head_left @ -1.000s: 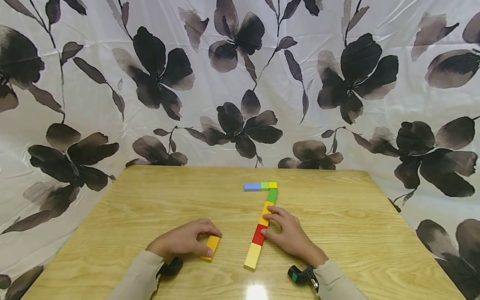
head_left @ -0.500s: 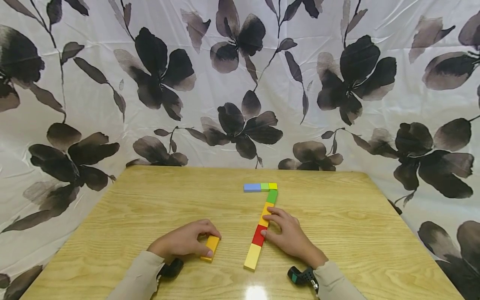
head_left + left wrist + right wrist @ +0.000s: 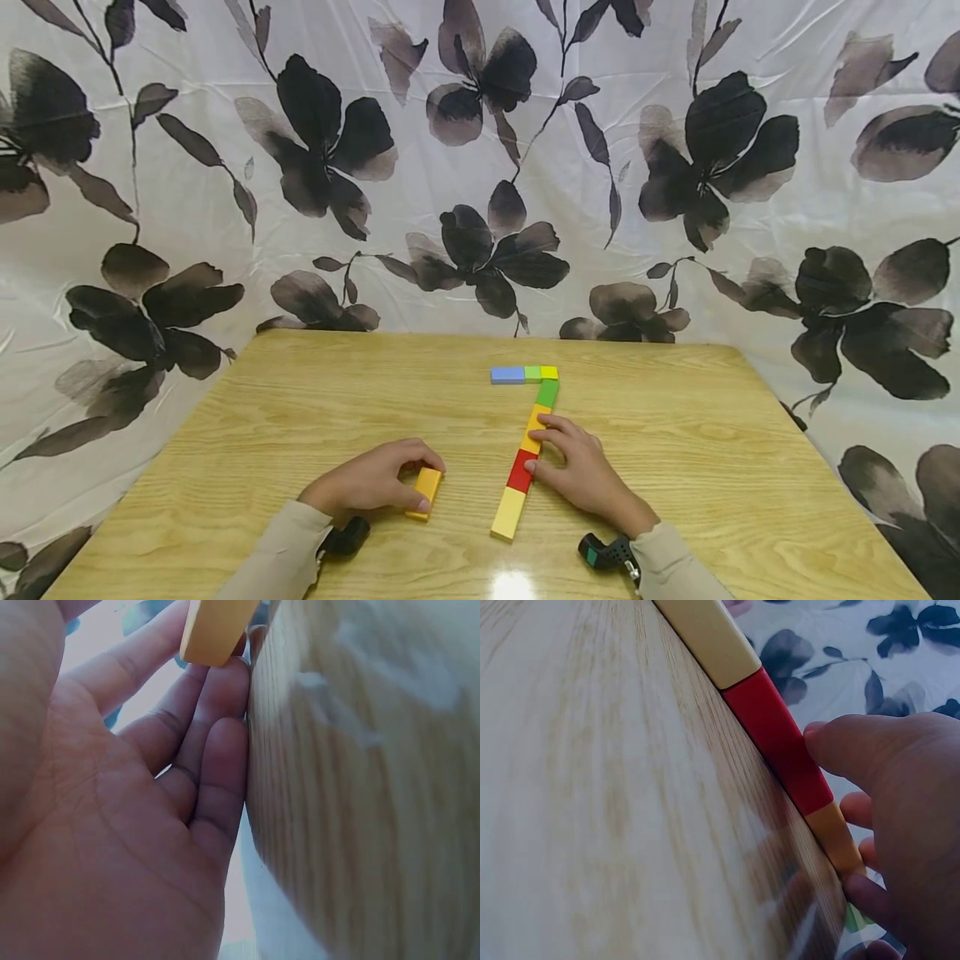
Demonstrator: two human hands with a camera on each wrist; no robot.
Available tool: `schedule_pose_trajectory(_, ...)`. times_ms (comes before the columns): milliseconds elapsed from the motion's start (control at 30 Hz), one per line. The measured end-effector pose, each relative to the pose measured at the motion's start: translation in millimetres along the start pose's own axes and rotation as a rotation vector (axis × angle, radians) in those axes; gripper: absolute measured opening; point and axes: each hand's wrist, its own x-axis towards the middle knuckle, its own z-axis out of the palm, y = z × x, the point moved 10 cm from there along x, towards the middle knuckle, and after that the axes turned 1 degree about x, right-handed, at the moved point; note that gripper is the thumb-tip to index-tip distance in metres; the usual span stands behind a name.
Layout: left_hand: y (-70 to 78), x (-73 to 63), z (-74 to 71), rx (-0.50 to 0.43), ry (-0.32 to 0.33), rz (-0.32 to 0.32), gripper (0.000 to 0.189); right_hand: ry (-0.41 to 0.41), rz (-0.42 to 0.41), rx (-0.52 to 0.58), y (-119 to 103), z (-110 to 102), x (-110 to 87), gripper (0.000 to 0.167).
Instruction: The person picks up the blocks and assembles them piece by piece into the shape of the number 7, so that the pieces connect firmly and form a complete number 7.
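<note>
My left hand [image 3: 363, 482] pinches an orange block [image 3: 429, 485] low over the table, thumb at its near end and a finger at its far end. In the left wrist view, the other fingers lie along the wood beneath it. To the right, blocks form a bent line. Its long arm runs from a pale yellow block [image 3: 508, 513] through a red block [image 3: 518, 477] and another orange block [image 3: 531, 440] to a green block [image 3: 547, 392]. My right hand [image 3: 588, 479] touches this row, its thumb on the red block and fingertips along the orange one.
At the line's far end, a small yellow block [image 3: 549, 372], a light green block [image 3: 532, 375] and a blue block [image 3: 507, 376] run leftward. The wooden table [image 3: 337, 392] ends at a floral cloth [image 3: 465, 167] behind. Both wrists carry black devices.
The hands and blocks keep their places relative to each other. The whole view shifts very slightly sideways.
</note>
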Motion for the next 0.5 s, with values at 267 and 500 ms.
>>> schedule_pose_trajectory(267,-0.2,0.8,1.6,-0.04,-0.006,-0.013,0.04,0.003,-0.008,0.005,0.2,0.5,0.0,0.045)
schedule_pose_trajectory(500,3.4,0.5,3.6,-0.076,-0.015,-0.021,0.038,0.006,-0.01,0.009,0.5,-0.4,-0.6,0.046)
